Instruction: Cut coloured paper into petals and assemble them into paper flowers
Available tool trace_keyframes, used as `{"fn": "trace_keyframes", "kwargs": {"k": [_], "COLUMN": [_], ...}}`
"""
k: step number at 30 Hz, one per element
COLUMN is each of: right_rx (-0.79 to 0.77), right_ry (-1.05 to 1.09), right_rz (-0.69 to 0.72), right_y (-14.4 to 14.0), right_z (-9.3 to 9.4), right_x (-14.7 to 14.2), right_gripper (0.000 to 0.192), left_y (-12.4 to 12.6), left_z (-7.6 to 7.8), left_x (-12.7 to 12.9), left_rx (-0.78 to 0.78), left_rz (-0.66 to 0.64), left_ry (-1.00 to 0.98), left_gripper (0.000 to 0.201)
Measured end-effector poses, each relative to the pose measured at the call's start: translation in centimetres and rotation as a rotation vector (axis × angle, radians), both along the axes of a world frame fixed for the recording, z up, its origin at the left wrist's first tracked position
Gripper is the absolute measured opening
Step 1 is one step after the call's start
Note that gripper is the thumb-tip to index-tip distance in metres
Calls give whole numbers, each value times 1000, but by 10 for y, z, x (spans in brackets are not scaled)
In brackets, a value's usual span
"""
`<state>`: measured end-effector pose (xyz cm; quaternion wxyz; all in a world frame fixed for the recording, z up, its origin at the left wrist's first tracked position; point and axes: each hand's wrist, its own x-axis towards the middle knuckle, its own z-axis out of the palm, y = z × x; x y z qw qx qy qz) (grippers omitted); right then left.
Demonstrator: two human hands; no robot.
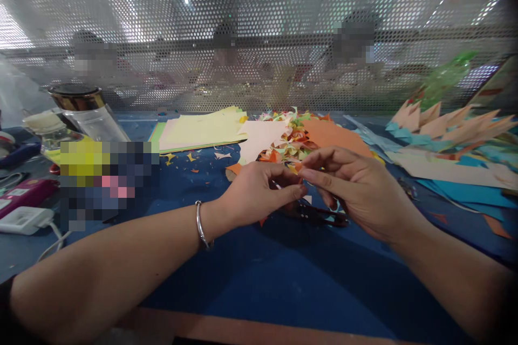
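Note:
My left hand (251, 194), with a silver bangle at the wrist, is closed, its thumb and forefinger pinched together. Opposite it, my right hand (360, 188) also pinches, and the fingertips of both hands nearly meet. A tiny orange bit shows between them, too small to make out. Under the hands lies a dark, long object (329, 218) with small shiny dots, partly hidden. Just beyond is a heap of cut paper scraps (297, 137) in orange, green and yellow. A pale pink sheet (261, 137) and orange paper (338, 135) flank the heap.
Stacked yellow and green sheets (202, 130) lie back left. Folded peach and blue paper pieces (441, 118) stand at right, above blue sheets (473, 197). Left are a clear jar (95, 124), a white charger (26, 220) and cables. A perforated metal screen (263, 5) closes the back; people sit behind it.

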<state>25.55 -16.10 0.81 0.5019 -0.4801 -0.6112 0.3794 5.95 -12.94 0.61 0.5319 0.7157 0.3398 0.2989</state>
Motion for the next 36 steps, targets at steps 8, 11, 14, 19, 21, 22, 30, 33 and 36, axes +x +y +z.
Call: {"fn": "trace_keyframes", "kwargs": {"k": [8, 11, 14, 19, 21, 22, 30, 33, 36], "right_rx": [-22, 32, 51, 21, 21, 7, -143, -171, -255], "right_ry": [31, 32, -55, -348, -490, -551, -764, -790, -780], "right_rz": [3, -34, -62, 15, 92, 136, 357, 368, 402], "right_y": [1, 2, 4, 10, 12, 12, 13, 11, 8], "right_z": [0, -1, 1, 1, -1, -2, -10, -9, -6], "right_x": [0, 2, 6, 18, 22, 23, 28, 27, 25], "right_gripper": [41, 41, 43, 46, 44, 43, 30, 30, 32], "left_y": [0, 1, 3, 3, 3, 4, 12, 12, 13], "left_z": [5, 4, 4, 7, 9, 9, 3, 4, 4], "left_x": [-1, -1, 0, 1, 1, 1, -2, -2, -1], "left_rx": [-194, -233, -267, -310, -308, -296, -158, -149, -139], "left_rz": [17, 20, 49, 93, 120, 135, 199, 192, 181], "left_ry": [-35, -35, -59, -114, -125, -134, -132, -124, -137], "left_gripper": [29, 29, 27, 28, 27, 26, 20, 20, 19]}}
